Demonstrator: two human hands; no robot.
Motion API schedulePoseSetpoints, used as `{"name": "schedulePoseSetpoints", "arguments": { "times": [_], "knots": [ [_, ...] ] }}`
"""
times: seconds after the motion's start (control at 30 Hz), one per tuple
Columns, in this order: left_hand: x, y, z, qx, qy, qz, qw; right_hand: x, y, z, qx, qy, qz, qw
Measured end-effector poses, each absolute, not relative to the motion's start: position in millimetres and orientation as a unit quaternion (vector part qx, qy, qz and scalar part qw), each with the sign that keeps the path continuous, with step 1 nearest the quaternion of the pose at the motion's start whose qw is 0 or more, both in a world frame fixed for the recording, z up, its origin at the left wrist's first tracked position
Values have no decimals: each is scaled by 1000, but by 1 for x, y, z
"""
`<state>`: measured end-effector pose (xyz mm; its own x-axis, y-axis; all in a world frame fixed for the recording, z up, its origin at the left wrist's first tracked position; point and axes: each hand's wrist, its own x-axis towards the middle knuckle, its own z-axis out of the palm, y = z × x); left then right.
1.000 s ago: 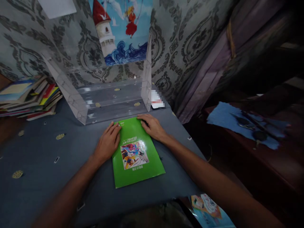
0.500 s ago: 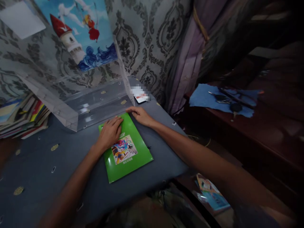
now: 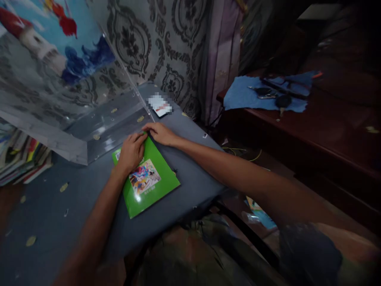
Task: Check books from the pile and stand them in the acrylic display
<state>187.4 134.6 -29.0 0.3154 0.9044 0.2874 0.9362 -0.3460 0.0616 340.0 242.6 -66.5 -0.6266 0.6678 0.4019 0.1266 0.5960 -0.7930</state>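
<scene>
Green book [image 3: 149, 174], only partly visible beneath left hand [image 3: 131, 153]

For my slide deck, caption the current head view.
Left hand resting on a green book, right hand at its far corner, near a clear stand.

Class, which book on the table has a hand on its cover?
The green book, under the left hand; no hand touches the stacked books at far left.
</scene>
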Motion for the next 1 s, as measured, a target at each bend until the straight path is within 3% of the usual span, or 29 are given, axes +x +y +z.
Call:
{"name": "schedulePoseSetpoints", "arguments": {
  "times": [0.4,0.77,1.0],
  "knots": [
    [217,101,-22,-828,-545,-134,-10,338,246,-78,-228,-862,297,342],
    [255,17,-11,-879,-462,-103,-62,337,250,-85,-204,-874,291,330],
    [259,4,-17,-877,-468,-79,-69,340,247,-83,-202,-880,280,326]
  ]
}}
